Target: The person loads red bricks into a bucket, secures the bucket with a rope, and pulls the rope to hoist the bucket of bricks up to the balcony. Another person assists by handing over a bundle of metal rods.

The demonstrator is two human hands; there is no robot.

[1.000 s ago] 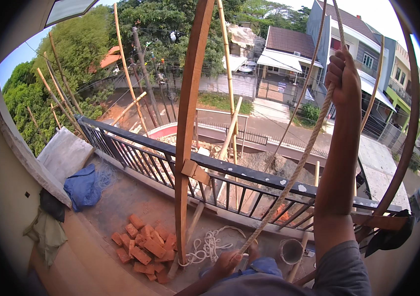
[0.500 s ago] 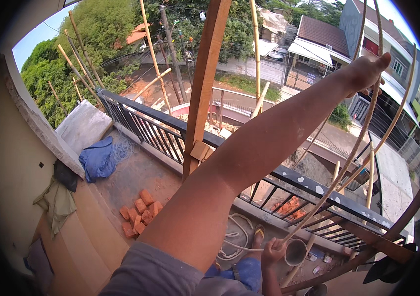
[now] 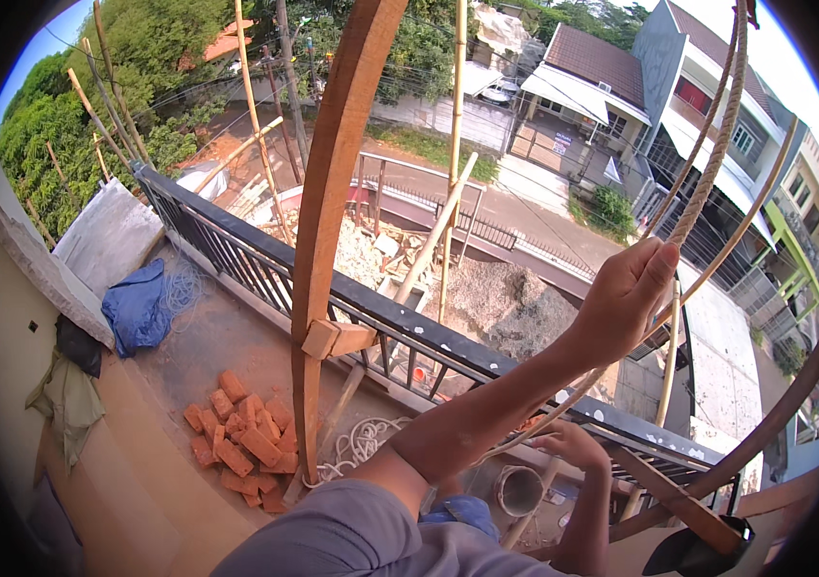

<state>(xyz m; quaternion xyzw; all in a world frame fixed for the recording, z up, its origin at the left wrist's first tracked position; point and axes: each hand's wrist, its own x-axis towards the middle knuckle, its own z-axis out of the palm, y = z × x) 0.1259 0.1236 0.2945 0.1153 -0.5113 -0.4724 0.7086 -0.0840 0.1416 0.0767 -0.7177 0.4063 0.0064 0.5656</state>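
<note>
A thick tan rope hangs down from the upper right. My left hand is closed in a fist round it, with the arm stretched out across the railing. Below the fist the rope runs slack, down and to the left. Lower down, my right hand is open beside this slack part, its fingers stretched to the left and not wrapped round the rope. Loose white rope coils lie on the floor left of my legs. Near my right hand stands a round grey bucket.
A black metal railing with chipped paint edges the balcony. An upright wooden post stands at it. Orange bricks are piled on the floor left of the post. A blue tarp lies farther left. Bamboo poles rise beyond the railing.
My left hand has come down with the rope from the upper right, the elbow now bent. My right hand has let go of the rope and risen, fingers opened. The view has shifted right.
</note>
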